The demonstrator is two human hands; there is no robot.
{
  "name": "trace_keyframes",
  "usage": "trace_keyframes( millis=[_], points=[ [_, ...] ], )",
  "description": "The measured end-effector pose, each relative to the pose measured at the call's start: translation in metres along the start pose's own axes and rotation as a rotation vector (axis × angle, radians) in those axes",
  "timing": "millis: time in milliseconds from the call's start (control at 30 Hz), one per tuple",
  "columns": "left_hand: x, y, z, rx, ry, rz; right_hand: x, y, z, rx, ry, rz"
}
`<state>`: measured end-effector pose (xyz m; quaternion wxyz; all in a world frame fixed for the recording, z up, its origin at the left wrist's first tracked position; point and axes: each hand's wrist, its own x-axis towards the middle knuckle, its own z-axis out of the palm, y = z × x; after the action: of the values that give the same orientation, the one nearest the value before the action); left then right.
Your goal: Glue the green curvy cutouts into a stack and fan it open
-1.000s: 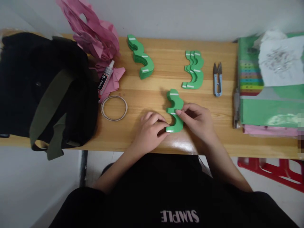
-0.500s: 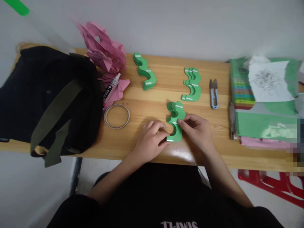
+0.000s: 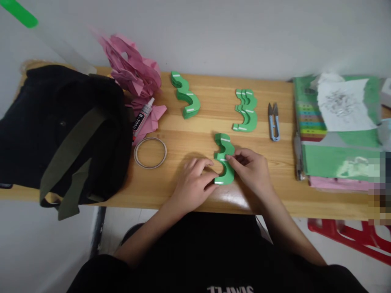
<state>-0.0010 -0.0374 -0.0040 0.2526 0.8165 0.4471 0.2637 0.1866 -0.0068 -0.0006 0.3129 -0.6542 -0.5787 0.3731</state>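
Between my hands on the table stands a stack of green wavy cut-outs (image 3: 227, 177), shaped like a 3, with short white strips on its top face. My left hand (image 3: 195, 185) has thumb and forefinger closed on the stack's lower left end. From the other side, my right hand (image 3: 253, 170) pinches its right edge near the middle strip. Farther back lie two more groups of green wavy cut-outs: a stack (image 3: 192, 99) at left and a staggered set (image 3: 251, 116) at right. Blue-handled thread snips (image 3: 275, 126) lie to the right of that set.
On the wooden table (image 3: 183, 140), a tape roll (image 3: 135, 156), a B-7000 glue tube (image 3: 143, 116) and crumpled pink paper (image 3: 134, 73) lie left. A black bag (image 3: 45, 122) covers the left end. Green packets (image 3: 339, 158) with a torn white paper (image 3: 345, 106) are at right.
The upper part of the held stack has shifted left, and its layers now line up more evenly. Both hands stay in nearly the same place. The view has tilted slightly.
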Motion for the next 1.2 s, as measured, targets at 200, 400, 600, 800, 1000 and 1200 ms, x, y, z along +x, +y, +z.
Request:
trace_keyframes(
  millis=[200,400,600,800,1000,1200],
  points=[
    [0.002,0.001,-0.003,0.026,-0.04,0.021,0.0,-0.001,0.001,-0.064,0.005,-0.052],
    [0.008,0.002,-0.009,0.066,-0.144,0.062,0.002,-0.003,0.003,-0.076,0.026,-0.08],
    [0.009,0.001,-0.011,0.1,-0.156,0.069,0.002,-0.002,0.008,-0.1,0.032,-0.035],
    [0.018,0.003,-0.015,0.162,-0.208,0.088,0.002,-0.004,0.011,-0.145,0.043,-0.048],
    [0.026,0.005,-0.005,0.307,-0.141,0.116,0.003,-0.002,0.01,-0.15,0.029,-0.091],
    [0.019,0.003,0.009,0.429,-0.03,0.227,0.015,-0.004,0.005,-0.11,0.022,-0.161]
  ],
)
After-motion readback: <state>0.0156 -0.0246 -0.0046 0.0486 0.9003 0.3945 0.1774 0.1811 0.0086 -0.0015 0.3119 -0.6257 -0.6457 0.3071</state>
